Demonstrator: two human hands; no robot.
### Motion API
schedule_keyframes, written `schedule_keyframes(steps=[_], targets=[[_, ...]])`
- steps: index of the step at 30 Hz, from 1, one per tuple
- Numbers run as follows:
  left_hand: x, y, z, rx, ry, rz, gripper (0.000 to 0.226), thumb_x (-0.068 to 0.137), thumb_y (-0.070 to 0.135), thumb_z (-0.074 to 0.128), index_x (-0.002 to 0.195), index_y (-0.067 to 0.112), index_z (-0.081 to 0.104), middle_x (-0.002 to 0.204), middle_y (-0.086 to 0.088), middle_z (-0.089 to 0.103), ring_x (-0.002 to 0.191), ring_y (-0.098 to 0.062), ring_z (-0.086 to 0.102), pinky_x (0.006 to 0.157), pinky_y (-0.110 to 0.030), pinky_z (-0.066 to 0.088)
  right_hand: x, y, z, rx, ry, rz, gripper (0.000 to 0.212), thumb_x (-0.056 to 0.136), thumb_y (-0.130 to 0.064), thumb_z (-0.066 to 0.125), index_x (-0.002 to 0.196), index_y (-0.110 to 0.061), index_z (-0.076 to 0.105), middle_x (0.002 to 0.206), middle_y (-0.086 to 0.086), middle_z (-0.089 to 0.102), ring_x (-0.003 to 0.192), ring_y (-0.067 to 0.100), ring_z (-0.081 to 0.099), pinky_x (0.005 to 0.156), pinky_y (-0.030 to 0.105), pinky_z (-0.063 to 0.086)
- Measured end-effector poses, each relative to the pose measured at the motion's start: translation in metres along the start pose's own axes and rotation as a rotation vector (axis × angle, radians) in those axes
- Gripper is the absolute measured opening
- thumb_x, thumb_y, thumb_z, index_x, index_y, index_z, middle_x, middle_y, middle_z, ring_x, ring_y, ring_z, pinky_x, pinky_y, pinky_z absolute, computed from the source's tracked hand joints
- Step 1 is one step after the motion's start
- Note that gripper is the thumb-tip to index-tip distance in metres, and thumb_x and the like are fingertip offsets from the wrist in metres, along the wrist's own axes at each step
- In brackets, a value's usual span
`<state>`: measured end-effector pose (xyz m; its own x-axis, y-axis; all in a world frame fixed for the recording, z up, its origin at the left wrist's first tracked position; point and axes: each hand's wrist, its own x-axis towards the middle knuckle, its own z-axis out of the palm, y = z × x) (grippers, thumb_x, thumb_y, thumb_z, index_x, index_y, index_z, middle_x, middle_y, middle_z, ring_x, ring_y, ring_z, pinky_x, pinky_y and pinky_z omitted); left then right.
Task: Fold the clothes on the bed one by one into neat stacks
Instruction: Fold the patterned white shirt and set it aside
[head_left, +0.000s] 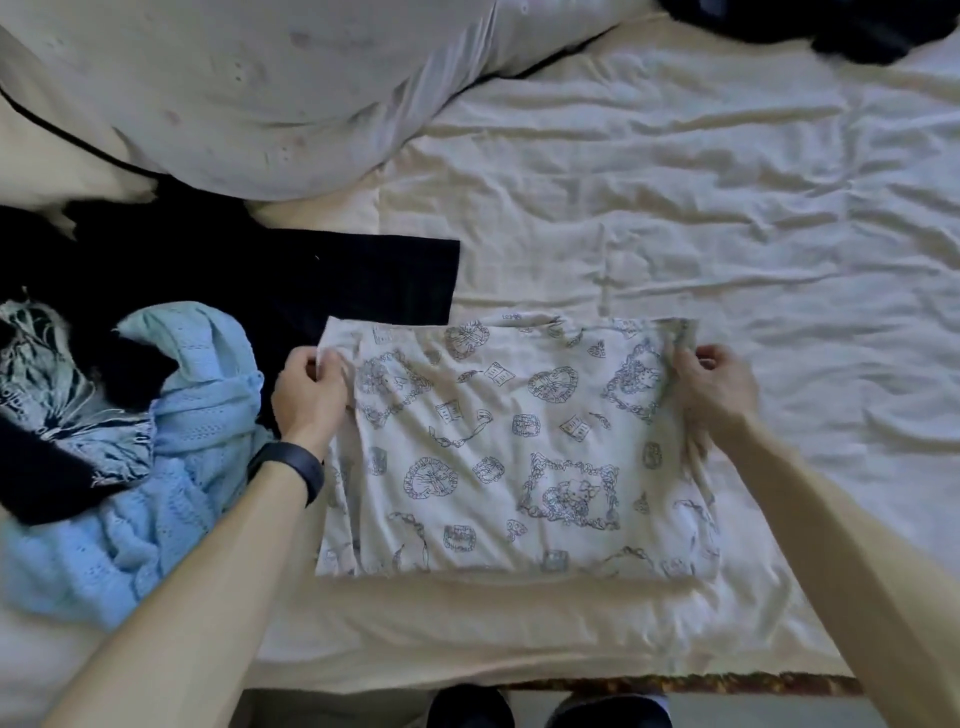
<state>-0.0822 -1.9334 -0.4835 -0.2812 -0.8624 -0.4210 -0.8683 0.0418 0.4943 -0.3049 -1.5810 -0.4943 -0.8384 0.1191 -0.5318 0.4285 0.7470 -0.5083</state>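
The left hand (306, 395) is curled, thumb against fingers, and the ten o'clock corner of the printed garment (519, 452) is pinched in it; a dark wristband (291, 467) is worn on that wrist. The right hand (714, 384) is likewise closed in a pinch on the cloth's two o'clock corner, where the fabric is bunched under the fingers. Between the two hands the far edge is held taut and slightly raised; the rest of the garment is laid flat on the bed sheet (675, 182), near the bed's six o'clock edge.

The garment is seen as a pale, thin cloth, printed in blue-grey with hearts, frames, books and ribbons; it has been brought to a rough rectangle, apparently doubled, with soft wrinkles across it. One more fold is judged to be needed before it can be stacked.

At ten o'clock of it a black folded piece (363, 280) is laid flat, probably already done; at nine o'clock a light blue knit (156, 493) and a black garment with a white print (52, 405) are left heaped and unfolded. A further dark item (857, 26) is seen at one o'clock of the view; a pillow (260, 93) is set at eleven. The task is judged to be partly done, with several pieces left.
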Motion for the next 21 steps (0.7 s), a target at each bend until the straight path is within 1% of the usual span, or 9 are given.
schedule_keyframes(steps=[2, 5, 8, 12, 15, 17, 18, 19, 21], targets=[[0.000, 0.004, -0.002, -0.036, 0.059, 0.013, 0.019, 0.103, 0.035, 0.048, 0.104, 0.019, 0.056, 0.095, 0.000, 0.060, 0.088, -0.023, 0.055, 0.077, -0.031, 0.038, 0.007, -0.006, 0.000, 0.002, 0.087, -0.016, 0.032, 0.105, -0.037, 0.051, 0.116, -0.010, 0.063, 0.116, 0.015, 0.069, 0.109, 0.031, 0.061, 0.088, 0.034, 0.041], [-0.001, 0.008, -0.002, -0.047, 0.139, 0.015, 0.023, 0.105, 0.034, 0.047, 0.112, 0.015, 0.058, 0.100, 0.001, 0.058, 0.090, -0.019, 0.052, 0.077, -0.028, 0.035, 0.016, -0.008, -0.003, 0.037, 0.183, 0.006, 0.030, 0.106, -0.035, 0.046, 0.116, -0.010, 0.061, 0.117, 0.016, 0.068, 0.109, 0.031, 0.060, 0.081, 0.032, 0.036], [0.004, 0.008, 0.002, -0.086, 0.188, -0.006, 0.025, 0.105, 0.033, 0.047, 0.114, 0.012, 0.058, 0.102, 0.001, 0.057, 0.091, -0.018, 0.050, 0.076, -0.025, 0.034, 0.025, -0.007, -0.003, 0.060, 0.212, -0.011, 0.029, 0.106, -0.034, 0.046, 0.115, -0.011, 0.061, 0.116, 0.015, 0.069, 0.109, 0.032, 0.061, 0.086, 0.034, 0.039], [0.012, 0.003, 0.008, -0.163, 0.212, -0.055, 0.026, 0.103, 0.036, 0.050, 0.114, 0.014, 0.060, 0.103, 0.001, 0.059, 0.093, -0.019, 0.055, 0.080, -0.028, 0.042, 0.034, -0.006, 0.001, 0.085, 0.204, -0.003, 0.028, 0.105, -0.036, 0.046, 0.113, -0.013, 0.060, 0.113, 0.011, 0.069, 0.108, 0.031, 0.061, 0.088, 0.035, 0.041], [0.012, 0.005, 0.009, -0.170, 0.165, -0.079, 0.021, 0.101, 0.030, 0.052, 0.116, 0.018, 0.060, 0.107, 0.003, 0.059, 0.098, -0.017, 0.055, 0.080, -0.027, 0.040, 0.032, -0.003, 0.001, 0.070, 0.174, -0.005, 0.029, 0.104, -0.038, 0.048, 0.114, -0.015, 0.062, 0.116, 0.010, 0.070, 0.111, 0.029, 0.061, 0.090, 0.032, 0.040], [0.014, 0.009, 0.008, -0.237, 0.054, -0.133, 0.028, 0.096, 0.028, 0.058, 0.122, 0.018, 0.061, 0.113, 0.005, 0.059, 0.105, -0.014, 0.055, 0.082, -0.026, 0.040, 0.029, -0.001, 0.000, 0.082, 0.140, -0.011, 0.033, 0.102, -0.041, 0.052, 0.118, -0.014, 0.063, 0.115, 0.008, 0.069, 0.111, 0.026, 0.061, 0.089, 0.027, 0.038], [0.017, 0.012, 0.007, -0.260, -0.002, -0.149, 0.031, 0.094, 0.032, 0.061, 0.121, 0.018, 0.062, 0.115, 0.005, 0.059, 0.106, -0.014, 0.054, 0.084, -0.027, 0.041, 0.027, -0.001, -0.001, 0.091, 0.113, -0.012, 0.037, 0.099, -0.044, 0.056, 0.120, -0.014, 0.062, 0.114, 0.007, 0.068, 0.110, 0.024, 0.061, 0.090, 0.026, 0.038], [0.021, 0.015, 0.005, -0.262, -0.045, -0.152, 0.033, 0.092, 0.038, 0.063, 0.118, 0.018, 0.063, 0.113, 0.006, 0.060, 0.105, -0.013, 0.055, 0.087, -0.028, 0.041, 0.027, -0.001, -0.001, 0.105, 0.082, -0.009, 0.043, 0.096, -0.048, 0.058, 0.123, -0.014, 0.061, 0.113, 0.006, 0.066, 0.109, 0.023, 0.060, 0.093, 0.027, 0.039], [0.033, 0.020, 0.001, -0.204, -0.118, -0.143, 0.037, 0.090, 0.051, 0.065, 0.106, 0.018, 0.064, 0.100, 0.006, 0.062, 0.091, -0.012, 0.057, 0.084, -0.030, 0.043, 0.030, -0.005, -0.002, 0.145, 0.027, 0.017, 0.052, 0.092, -0.055, 0.062, 0.125, -0.015, 0.059, 0.111, 0.001, 0.063, 0.105, 0.020, 0.058, 0.098, 0.033, 0.043]])
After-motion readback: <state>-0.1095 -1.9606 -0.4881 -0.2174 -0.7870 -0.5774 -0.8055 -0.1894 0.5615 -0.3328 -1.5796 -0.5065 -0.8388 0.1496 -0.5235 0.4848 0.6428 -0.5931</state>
